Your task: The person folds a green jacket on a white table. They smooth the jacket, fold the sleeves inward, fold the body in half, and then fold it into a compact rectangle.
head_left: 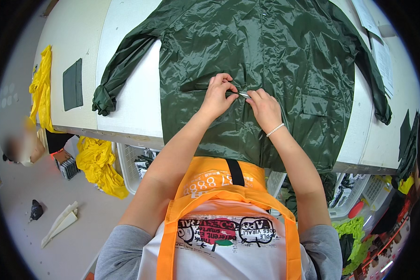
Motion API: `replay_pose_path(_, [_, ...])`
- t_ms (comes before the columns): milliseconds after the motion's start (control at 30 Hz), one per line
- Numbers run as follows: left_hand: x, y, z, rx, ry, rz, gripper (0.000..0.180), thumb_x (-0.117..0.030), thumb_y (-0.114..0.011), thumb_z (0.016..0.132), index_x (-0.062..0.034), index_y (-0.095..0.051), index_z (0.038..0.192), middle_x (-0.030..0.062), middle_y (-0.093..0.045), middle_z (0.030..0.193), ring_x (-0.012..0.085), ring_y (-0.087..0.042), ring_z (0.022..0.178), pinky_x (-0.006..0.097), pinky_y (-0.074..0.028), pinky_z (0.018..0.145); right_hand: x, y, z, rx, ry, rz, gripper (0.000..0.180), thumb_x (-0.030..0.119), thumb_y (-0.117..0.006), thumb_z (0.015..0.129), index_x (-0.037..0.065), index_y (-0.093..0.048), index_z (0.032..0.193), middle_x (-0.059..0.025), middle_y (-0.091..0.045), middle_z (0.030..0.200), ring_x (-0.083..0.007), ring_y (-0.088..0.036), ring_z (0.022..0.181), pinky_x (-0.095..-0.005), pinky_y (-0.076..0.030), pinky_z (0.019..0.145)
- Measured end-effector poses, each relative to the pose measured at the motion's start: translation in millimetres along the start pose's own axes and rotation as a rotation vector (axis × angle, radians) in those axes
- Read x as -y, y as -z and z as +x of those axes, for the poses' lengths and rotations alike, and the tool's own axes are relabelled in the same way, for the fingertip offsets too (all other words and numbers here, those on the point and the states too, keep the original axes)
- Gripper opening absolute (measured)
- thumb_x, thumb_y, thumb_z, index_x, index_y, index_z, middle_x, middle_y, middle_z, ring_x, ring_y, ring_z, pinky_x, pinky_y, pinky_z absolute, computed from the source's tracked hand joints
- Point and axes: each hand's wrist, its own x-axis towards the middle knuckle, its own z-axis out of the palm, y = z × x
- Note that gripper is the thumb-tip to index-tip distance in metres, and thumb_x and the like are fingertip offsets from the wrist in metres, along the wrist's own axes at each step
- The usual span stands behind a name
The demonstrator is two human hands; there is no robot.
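A shiny dark green rain jacket [210, 51] lies spread across the white table, its sleeves out to both sides. My left hand [218, 97] pinches at the jacket's fabric near a pocket, with thumb and index finger close together. Beside it, my right hand [266, 111] grips a small pointed silver metal tool [244, 94], whose tip points toward the left fingertips. Its exact kind is hidden by the fingers. On the right half of the jacket shows a pocket flap [322, 105].
A dark green fabric piece [73, 84] and yellow fabric [43, 88] lie on the table's left. Papers [381, 60] are at the right. Below the table edge are white baskets [131, 165], more yellow fabric [100, 165] and lime green fabric [352, 238]. Another person is at far left.
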Motion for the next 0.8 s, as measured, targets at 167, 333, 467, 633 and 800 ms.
replay_pose_path(167, [-1, 1, 0, 0.006, 0.000, -0.011, 0.019, -0.006, -0.077, 0.067, -0.0044, -0.065, 0.082, 0.0083, -0.052, 0.112, 0.0271, -0.049, 0.106, 0.036, -0.042, 0.090, -5, -2, -2, -0.002, 0.023, 0.010, 0.019, 0.017, -0.064, 0.084, 0.008, -0.061, 0.101, -0.0071, -0.059, 0.090, -0.0262, -0.062, 0.079, -0.0352, -0.050, 0.068])
replay_pose_path(333, [0, 0, 0, 0.014, 0.002, -0.027, 0.020, -0.006, -0.077, 0.066, -0.0038, -0.065, 0.082, 0.0088, -0.053, 0.112, 0.0273, -0.050, 0.106, 0.036, -0.042, 0.089, -8, 6, 3, -0.022, -0.229, 0.461, 0.021, 0.015, -0.065, 0.085, 0.006, -0.060, 0.103, -0.0088, -0.061, 0.096, -0.0255, -0.063, 0.078, -0.0324, -0.050, 0.066])
replay_pose_path(467, [8, 2, -2, 0.008, -0.021, -0.053, 0.023, -0.005, -0.076, 0.066, -0.0036, -0.062, 0.085, 0.0105, -0.053, 0.113, 0.0300, -0.050, 0.108, 0.037, -0.043, 0.090, 8, 9, 12, -0.024, -0.239, 0.431, 0.022, 0.016, -0.069, 0.081, 0.008, -0.061, 0.100, -0.0084, -0.063, 0.092, -0.0250, -0.064, 0.078, -0.0336, -0.050, 0.066])
replay_pose_path(633, [9, 28, -22, -0.093, -0.144, 0.010, 0.027, -0.002, -0.071, 0.068, -0.0054, -0.055, 0.089, 0.0141, -0.054, 0.118, 0.0351, -0.050, 0.110, 0.040, -0.042, 0.093, 16, -17, 25, 0.024, -0.221, 0.168, 0.015, 0.019, -0.069, 0.079, 0.013, -0.064, 0.092, -0.0083, -0.063, 0.090, -0.0330, -0.061, 0.082, -0.0389, -0.049, 0.068])
replay_pose_path(800, [48, 138, -78, -0.636, -0.045, 0.385, 0.028, -0.008, -0.070, 0.070, -0.0066, -0.059, 0.096, 0.0143, -0.057, 0.113, 0.0340, -0.051, 0.110, 0.045, -0.038, 0.094, -12, -41, 19, -0.229, -0.370, 0.444, 0.022, 0.023, -0.066, 0.085, 0.002, -0.063, 0.090, -0.0084, -0.063, 0.079, -0.0189, -0.057, 0.070, -0.0310, -0.046, 0.066])
